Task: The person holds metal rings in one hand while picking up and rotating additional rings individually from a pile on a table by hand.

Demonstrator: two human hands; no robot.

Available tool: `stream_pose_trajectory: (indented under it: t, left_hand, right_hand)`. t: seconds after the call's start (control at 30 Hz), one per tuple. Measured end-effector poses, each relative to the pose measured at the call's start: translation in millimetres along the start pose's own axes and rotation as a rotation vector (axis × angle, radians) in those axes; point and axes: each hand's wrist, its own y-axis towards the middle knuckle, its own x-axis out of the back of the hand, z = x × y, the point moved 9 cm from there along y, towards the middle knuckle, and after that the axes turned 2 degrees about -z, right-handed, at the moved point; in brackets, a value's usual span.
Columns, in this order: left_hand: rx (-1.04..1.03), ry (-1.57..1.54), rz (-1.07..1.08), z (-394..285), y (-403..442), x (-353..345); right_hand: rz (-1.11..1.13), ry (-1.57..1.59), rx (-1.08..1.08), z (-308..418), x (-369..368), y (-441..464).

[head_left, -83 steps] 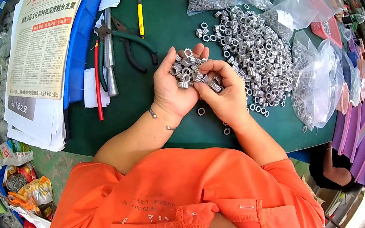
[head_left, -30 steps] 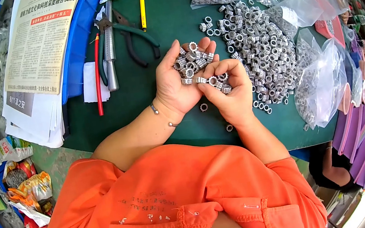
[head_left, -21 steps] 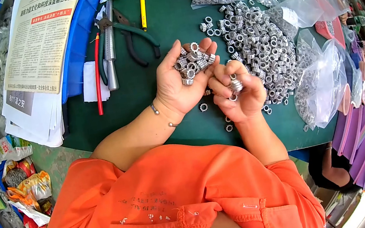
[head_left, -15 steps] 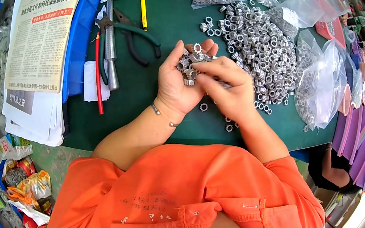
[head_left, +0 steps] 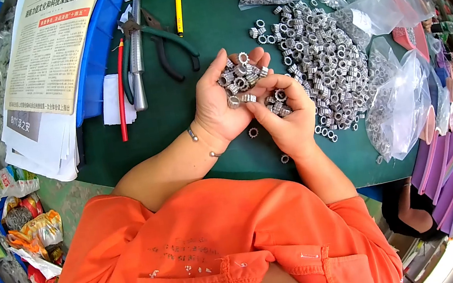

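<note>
Several small silvery toothed rings (head_left: pixel 241 74) rest in the cupped palm of my left hand (head_left: pixel 218 107), which has a metal bangle at its wrist. My right hand (head_left: pixel 288 117) is curled beside it, with one ring (head_left: pixel 249 98) pinched between thumb and forefinger and more rings (head_left: pixel 278 103) held in its fingers. The two hands are close together above the green table. To their right lies a large heap of the same rings (head_left: pixel 330 66). One loose ring (head_left: pixel 253 132) lies below my hands.
Plastic bags of rings (head_left: pixel 397 96) lie at the right. Pliers (head_left: pixel 164 47), a metal rod (head_left: pixel 138 78), a red pencil (head_left: pixel 123 92) and a yellow pen (head_left: pixel 178 8) are at the left, near a newspaper (head_left: pixel 49 51) and a blue bin (head_left: pixel 100 55). Part of a person (head_left: pixel 412 210) shows lower right.
Since half a second ago, my right hand's fingers have drawn back slightly from the left palm, and a pinched ring now shows. Earlier that hand turned palm up, then back.
</note>
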Motion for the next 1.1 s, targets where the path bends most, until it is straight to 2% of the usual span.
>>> stream_pose_trajectory:
  t: [0.17, 0.27, 0.43, 0.67, 0.73, 0.8, 0.87, 0.9, 0.97, 1.1]
  left_hand:
    - [0.004, 0.006, -0.014, 1, 0, 0]
    - [-0.004, 0.020, -0.038, 0, 2, 4]
    - [-0.013, 0.007, -0.002, -2, 3, 5]
    - [-0.008, -0.023, 0.024, -2, 4, 4]
    - [-0.017, 0.011, -0.005, -2, 5, 7]
    - [-0.025, 0.044, -0.029, -2, 5, 10]
    - [-0.015, 0.020, 0.039, -3, 6, 7]
    - [-0.015, 0.019, 0.039, -3, 5, 6]
    - [-0.005, 0.012, -0.018, -1, 4, 7]
    - [0.004, 0.010, -0.051, 1, 4, 9]
  right_hand:
    - [0.009, -0.067, 0.007, -2, 0, -1]
    - [0.068, -0.172, 0.084, 5, -5, 0]
    - [0.151, 0.009, -0.109, -3, -7, 7]
    - [0.148, -0.042, -0.143, -8, -6, 3]
    - [0.250, -0.126, 0.146, 16, -14, 8]
    - [0.275, -0.148, 0.135, 18, -14, 8]
    - [0.321, -0.123, 0.117, 17, -18, 8]
    - [0.322, -0.123, 0.117, 18, -21, 6]
    - [0.080, -0.106, -0.052, 9, -8, 3]
    - [0.081, -0.147, 0.067, 12, -10, 0]
